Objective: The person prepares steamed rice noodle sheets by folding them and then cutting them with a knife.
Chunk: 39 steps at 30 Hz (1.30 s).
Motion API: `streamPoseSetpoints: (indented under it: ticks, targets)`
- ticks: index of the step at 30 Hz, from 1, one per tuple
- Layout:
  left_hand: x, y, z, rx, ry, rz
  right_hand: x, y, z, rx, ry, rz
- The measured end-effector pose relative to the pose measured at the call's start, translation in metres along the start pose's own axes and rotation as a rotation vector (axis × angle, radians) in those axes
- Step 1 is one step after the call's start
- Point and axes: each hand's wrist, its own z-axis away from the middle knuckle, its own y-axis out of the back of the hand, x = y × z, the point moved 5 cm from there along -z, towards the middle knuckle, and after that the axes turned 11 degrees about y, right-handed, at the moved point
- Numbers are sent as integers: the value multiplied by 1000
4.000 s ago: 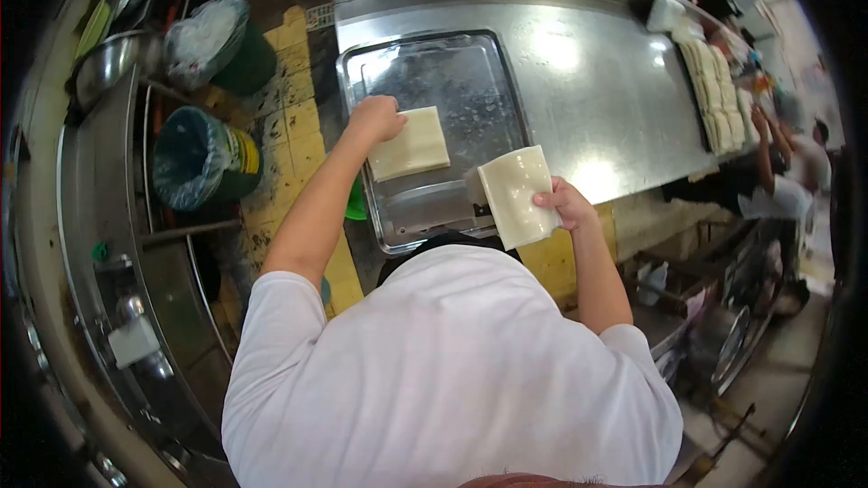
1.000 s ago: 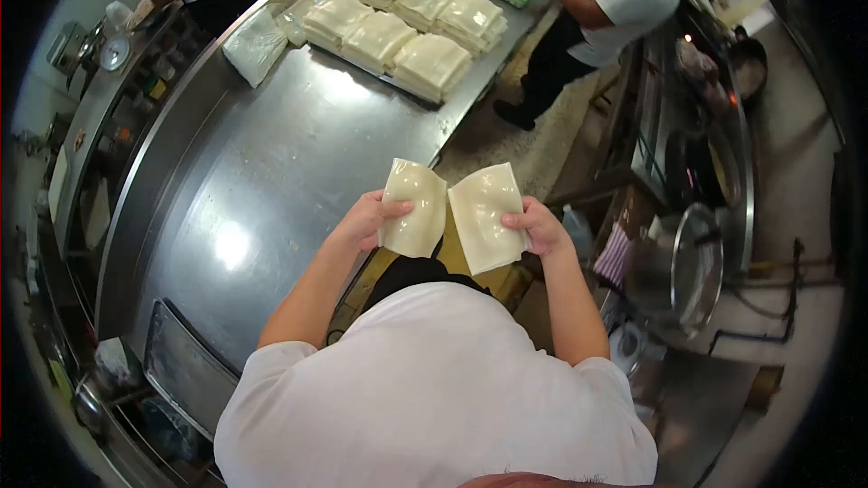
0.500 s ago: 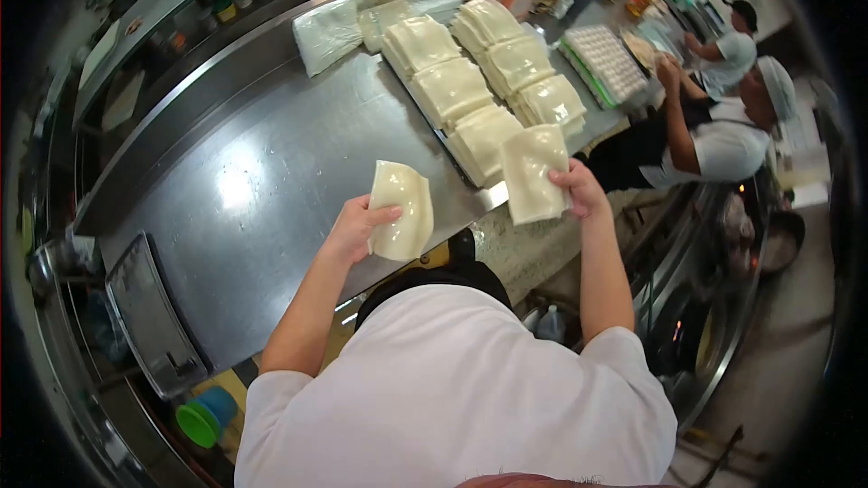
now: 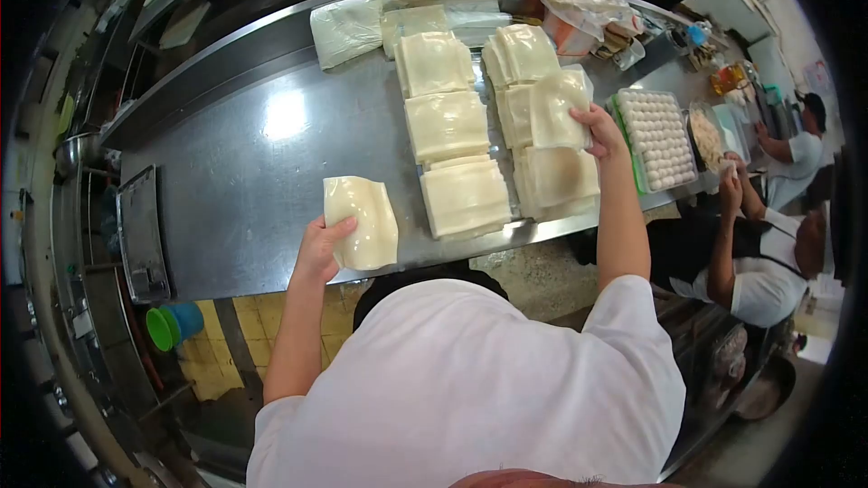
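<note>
My left hand (image 4: 318,248) grips a pale, glossy dough sheet (image 4: 369,221) by its left edge, thumb on top, near the table's front edge. A second dough sheet (image 4: 556,107) is in my right hand (image 4: 600,130), pinched at its right side. It overlaps the middle of the right-hand row of dough stacks (image 4: 527,52). Beside that row, to the left, runs another row of squarish dough stacks (image 4: 445,126), with sheets piled in several layers.
The steel table (image 4: 244,181) has a raised back edge. At its left end lies a metal tray (image 4: 143,235). Plastic-wrapped packs (image 4: 353,29) sit at the back. On the right stands a tray of round white pieces (image 4: 655,137), near a person in an apron (image 4: 755,258) and another person beyond.
My right hand has moved its dough sheet forward, over the right-hand row of stacks. My left hand still holds its sheet, now farther left. The view has turned.
</note>
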Motion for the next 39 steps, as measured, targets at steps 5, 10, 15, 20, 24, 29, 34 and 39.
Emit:
streamPoseSetpoints:
  ticks: [5, 10, 15, 20, 24, 29, 34, 39]
  targets:
    - [-8, -32, 4, 54, -41, 89, 22, 44, -45, 42, -140, -6]
    - [-16, -50, 8, 92, -25, 87, 18, 50, -47, 31, -184, 58]
    - [-14, -66, 7, 92, -15, 66, 18, 47, -46, 17, -198, 216]
    - [-8, -86, 1, 76, -17, 69, 9, 29, -32, 92, -146, 210]
    - [-5, -94, -6, 73, -13, 39, 10, 26, -32, 109, -111, 39]
    - [-6, -100, -11, 59, -16, 4, 10, 34, -35, 111, -105, 69]
    - [-10, -101, -11, 48, -19, 22, 14, 46, -31, 162, -139, 304]
    - [-8, -109, -12, 59, -19, 25, -7, 43, -21, 256, -238, 895]
